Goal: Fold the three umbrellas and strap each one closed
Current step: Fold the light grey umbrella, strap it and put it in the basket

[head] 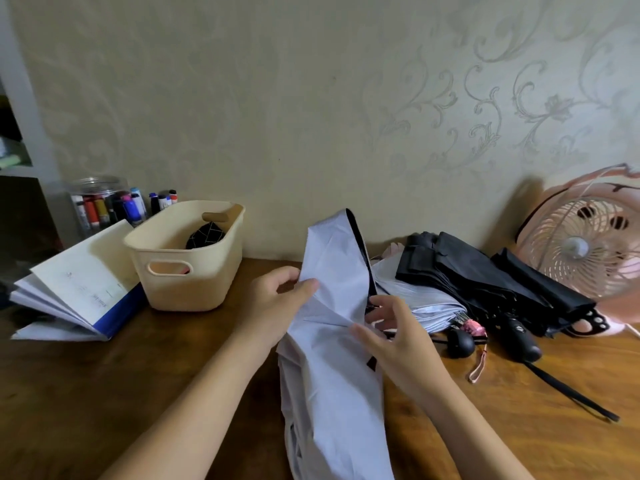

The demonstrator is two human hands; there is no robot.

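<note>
left hand [277, 299] pinches a fold of the pale grey umbrella [332, 358] canopy, fingers clamped on the fabric. right hand [391, 337] grips the same canopy lower at its black-trimmed edge, fingers closed on it. umbrella stands upright over the worktop [104, 375] front centre. two more umbrellas, light [419, 299] and black [485, 282], lie right beside the pink fan [588, 244].

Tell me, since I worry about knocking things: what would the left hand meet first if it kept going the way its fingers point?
Probably only the pale umbrella fabric that the left hand already pinches.
</note>
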